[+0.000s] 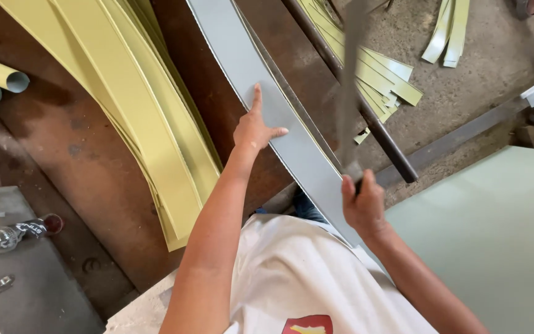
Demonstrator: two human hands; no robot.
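L hand (253, 128) flat on grey strip (267, 105) edge; R hand (362, 204) grips lever (348, 93).

Lighting is even, soft daylight, bright across the whole view with no harsh glare. The concrete floor (483, 80) at the upper right is the brightest area and slightly washed out. The brown workbench (94, 167) reads darker, with soft shadows under the stacked yellow strips (149, 124). The lever handle (348, 86) shows strong motion blur. The grey strip (267, 105) carries a dull sheen. Focus is otherwise sharp. Straight edges bow near the frame borders, indicating wide-angle distortion.
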